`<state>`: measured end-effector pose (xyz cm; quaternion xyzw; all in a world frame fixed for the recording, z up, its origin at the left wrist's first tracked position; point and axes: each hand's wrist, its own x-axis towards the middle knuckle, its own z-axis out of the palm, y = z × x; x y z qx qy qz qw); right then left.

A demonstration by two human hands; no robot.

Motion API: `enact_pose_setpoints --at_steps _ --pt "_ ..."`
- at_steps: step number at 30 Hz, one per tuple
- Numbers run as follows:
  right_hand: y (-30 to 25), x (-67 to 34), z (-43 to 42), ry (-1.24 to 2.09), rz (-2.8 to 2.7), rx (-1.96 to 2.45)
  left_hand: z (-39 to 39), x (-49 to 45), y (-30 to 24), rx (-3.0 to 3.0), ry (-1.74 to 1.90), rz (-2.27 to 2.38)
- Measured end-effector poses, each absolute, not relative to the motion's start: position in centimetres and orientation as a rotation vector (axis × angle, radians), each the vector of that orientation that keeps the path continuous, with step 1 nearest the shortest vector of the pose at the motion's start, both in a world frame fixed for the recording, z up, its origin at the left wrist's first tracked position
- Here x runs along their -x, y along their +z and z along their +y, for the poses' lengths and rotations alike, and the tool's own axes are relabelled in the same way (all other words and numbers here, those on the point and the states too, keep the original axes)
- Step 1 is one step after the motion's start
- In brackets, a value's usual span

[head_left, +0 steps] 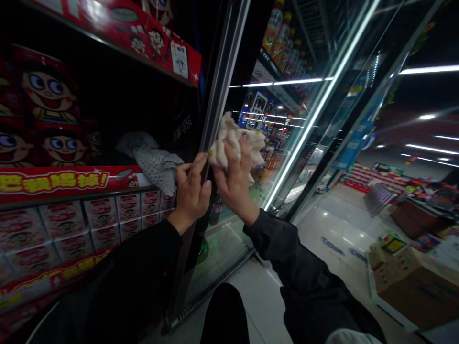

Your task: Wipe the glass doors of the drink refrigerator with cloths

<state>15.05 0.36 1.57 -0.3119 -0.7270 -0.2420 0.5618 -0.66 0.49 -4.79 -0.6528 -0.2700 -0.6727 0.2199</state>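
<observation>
My right hand (234, 184) presses a crumpled cream cloth (229, 143) against the glass door (229, 243), close to its metal-edged frame (219, 71). Fingers are bent over the cloth, which bunches out above and to the right of them. My left hand (192, 193) is at the dark side edge of that door, fingers curled and thumb on the frame's side. Just left of it, a grey dotted cloth (154, 155) hangs over the shelf lip, seemingly apart from the fingers.
Shelves at left hold red cartoon-face packs (50, 91) and rows of small cartons (102, 215). Bottles (276, 28) show behind glass at upper right. A large cardboard box (412, 282) stands on the floor at right. My knee (225, 310) is below the door.
</observation>
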Motion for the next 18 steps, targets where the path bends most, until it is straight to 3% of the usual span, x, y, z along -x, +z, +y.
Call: enact_pose_setpoints --at_steps 4,10,18 --pt "-0.5 -13.7 0.1 -0.74 -1.765 0.633 0.8 0.7 -4.9 1.768 -1.854 -0.759" --pt "-2.5 -22.3 6.2 -0.643 -1.841 0.661 0.4 0.4 -4.8 1.786 -1.843 -0.784" --pt "-1.9 -34.9 10.0 -0.393 -1.501 1.144 0.3 0.3 -4.6 1.804 -1.87 -0.708"
